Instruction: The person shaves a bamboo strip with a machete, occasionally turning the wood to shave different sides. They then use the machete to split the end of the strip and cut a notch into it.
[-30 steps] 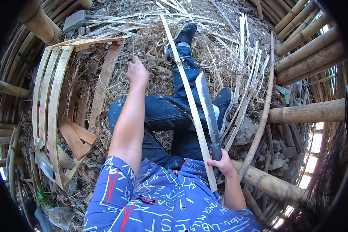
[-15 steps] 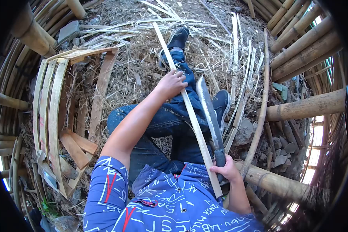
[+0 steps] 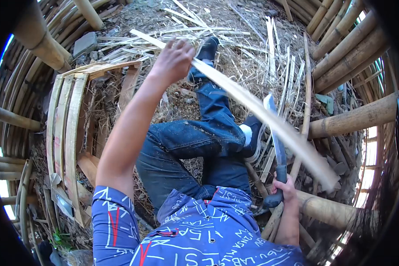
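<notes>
My left hand is raised and closed around a long pale bamboo strip. The strip runs blurred from the upper left down to the lower right, across my legs in blue jeans. Low at the right, my right hand grips the dark handle of a long machete. Its blade points up and away from me, passing just behind the strip. My black shoes rest on the straw-covered ground.
A curved stack of bamboo slats lies at the left. Loose bamboo strips and shavings litter the ground ahead. Thick bamboo poles jut in from the right, and another pole lies by my right hand. Bamboo walls ring the space.
My left hand reached forward, took hold of the bamboo strip and swung it up and to the left; the strip's near end swept right. The machete shifted slightly right.
</notes>
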Motion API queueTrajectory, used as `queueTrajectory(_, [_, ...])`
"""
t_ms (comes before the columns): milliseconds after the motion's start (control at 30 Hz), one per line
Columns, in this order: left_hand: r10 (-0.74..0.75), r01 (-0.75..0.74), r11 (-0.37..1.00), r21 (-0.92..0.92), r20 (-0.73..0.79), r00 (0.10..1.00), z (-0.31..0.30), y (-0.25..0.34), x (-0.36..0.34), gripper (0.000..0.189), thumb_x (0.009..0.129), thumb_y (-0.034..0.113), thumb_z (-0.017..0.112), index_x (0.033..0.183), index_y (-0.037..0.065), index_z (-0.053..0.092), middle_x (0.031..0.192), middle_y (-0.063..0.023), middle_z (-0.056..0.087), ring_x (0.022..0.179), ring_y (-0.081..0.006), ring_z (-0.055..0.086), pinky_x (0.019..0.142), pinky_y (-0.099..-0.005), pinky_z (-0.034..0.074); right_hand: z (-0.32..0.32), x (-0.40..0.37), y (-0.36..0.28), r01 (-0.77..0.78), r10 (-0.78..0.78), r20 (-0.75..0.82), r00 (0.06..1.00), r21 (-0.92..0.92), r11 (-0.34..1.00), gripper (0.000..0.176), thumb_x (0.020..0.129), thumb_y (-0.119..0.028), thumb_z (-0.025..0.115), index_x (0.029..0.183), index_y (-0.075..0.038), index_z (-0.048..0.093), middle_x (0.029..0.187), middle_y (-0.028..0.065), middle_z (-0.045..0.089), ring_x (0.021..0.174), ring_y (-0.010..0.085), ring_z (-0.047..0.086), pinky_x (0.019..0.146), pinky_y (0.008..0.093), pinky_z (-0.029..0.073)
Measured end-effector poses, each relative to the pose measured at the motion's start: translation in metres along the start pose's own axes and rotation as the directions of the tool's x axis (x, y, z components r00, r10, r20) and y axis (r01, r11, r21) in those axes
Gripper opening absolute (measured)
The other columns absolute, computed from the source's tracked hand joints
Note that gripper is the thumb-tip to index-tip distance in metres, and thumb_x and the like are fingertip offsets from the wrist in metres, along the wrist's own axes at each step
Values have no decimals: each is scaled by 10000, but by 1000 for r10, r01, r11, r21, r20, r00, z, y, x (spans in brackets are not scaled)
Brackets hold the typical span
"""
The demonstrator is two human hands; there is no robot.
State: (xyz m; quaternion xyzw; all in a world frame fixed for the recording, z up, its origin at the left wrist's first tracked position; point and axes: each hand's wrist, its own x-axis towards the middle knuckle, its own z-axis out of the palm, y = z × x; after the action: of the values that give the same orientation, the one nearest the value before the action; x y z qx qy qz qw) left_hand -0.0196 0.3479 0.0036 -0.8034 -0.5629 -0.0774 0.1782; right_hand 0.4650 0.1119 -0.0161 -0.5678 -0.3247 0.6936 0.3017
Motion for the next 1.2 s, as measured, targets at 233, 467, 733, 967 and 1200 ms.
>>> queueTrajectory(233, [-9, -8, 998, -57, -295, 955, -102, -48, 33, 213, 955, 173, 497, 1073, 14, 576, 1130, -186, 621, 1229, -324, 536, 1065, -492, 388, 12, 14, 16, -12, 14, 34, 999, -50, 999, 293, 751, -51, 753, 964, -19, 553, 705, 75, 618, 544, 170, 615, 526, 302, 519])
queueTrajectory(467, [-199, 222, 902, -370, 101, 975, -216, -48, 49, 256, 913, 64, 443, 1125, -23, 558, 861, -206, 666, 801, -307, 674, 755, -459, 518, 36, 17, 14, -13, 46, 223, 974, -144, 989, 290, 772, -70, 777, 957, -20, 560, 693, 57, 608, 551, 154, 613, 531, 294, 525])
queueTrajectory(733, [-176, 23, 814, -581, -209, 962, -264, -19, 71, 208, 991, 128, 410, 1049, -11, 554, 635, -109, 539, 517, -208, 556, 524, -405, 447, 54, 15, 12, -19, 75, 294, 953, -191, 981, 284, 776, -70, 771, 969, -19, 569, 701, 59, 612, 566, 148, 614, 536, 275, 507])
queueTrajectory(967, [-314, 106, 799, -592, -260, 913, -336, 15, 97, 256, 827, 268, 703, 952, 46, 727, 970, -200, 717, 935, -303, 703, 774, -403, 556, 66, 14, 9, -24, 91, 292, 952, -226, 974, 295, 766, -51, 774, 970, -14, 564, 710, 50, 602, 566, 142, 607, 537, 288, 507])
queueTrajectory(1200, [324, -18, 851, 524, -498, 805, -336, -22, 137, 71, 763, 159, 686, 796, 117, 733, 786, -51, 706, 744, -208, 683, 647, -310, 521, 68, 16, 12, 11, 54, 320, 946, -197, 980, 287, 770, -34, 763, 969, -15, 557, 687, 51, 599, 563, 145, 605, 535, 288, 504])
